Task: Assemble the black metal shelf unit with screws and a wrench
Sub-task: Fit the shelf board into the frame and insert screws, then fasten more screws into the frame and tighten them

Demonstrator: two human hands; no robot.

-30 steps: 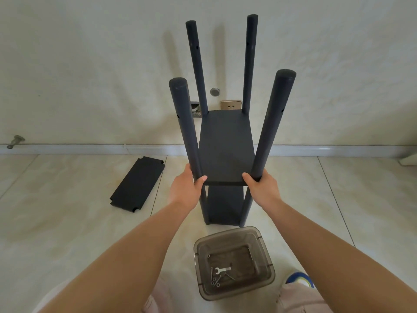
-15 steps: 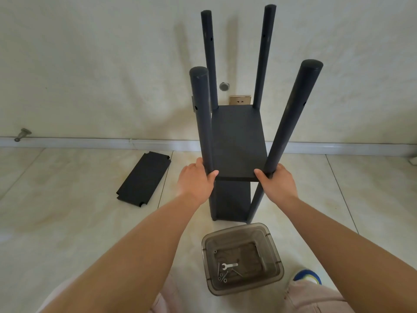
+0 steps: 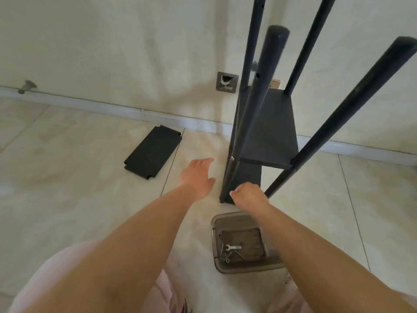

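**Four posts standing, both hands off the frame**

Four round black metal posts rise from the black metal shelf unit (image 3: pixel 268 123), which stands on the pale tiled floor (image 3: pixel 67 199) close to the cream wall (image 3: pixel 112 41). One flat black shelf panel is fixed between the posts partway up, and a lower panel shows beneath it near the floor. A silver screw head shows on the near left post at the level of the upper panel.

To the left of the unit, well apart from it, a loose black rectangular shelf panel with notched corners (image 3: pixel 153 154) lies flat on the tiles.

Nearer the person, just in front of the unit's base, sits a smoky translucent plastic box (image 3: pixel 239 265); inside it lie a small silver flat wrench (image 3: pixel 233 247) and a few screws (image 3: pixel 224 257).

The left hand (image 3: pixel 197 177) hangs in the air with fingers straight and loosely spread, holding nothing, between the loose panel and the unit. The right hand (image 3: pixel 249 194) has its fingers curled at the foot of the unit between the two near posts; whether it grips anything cannot be told.
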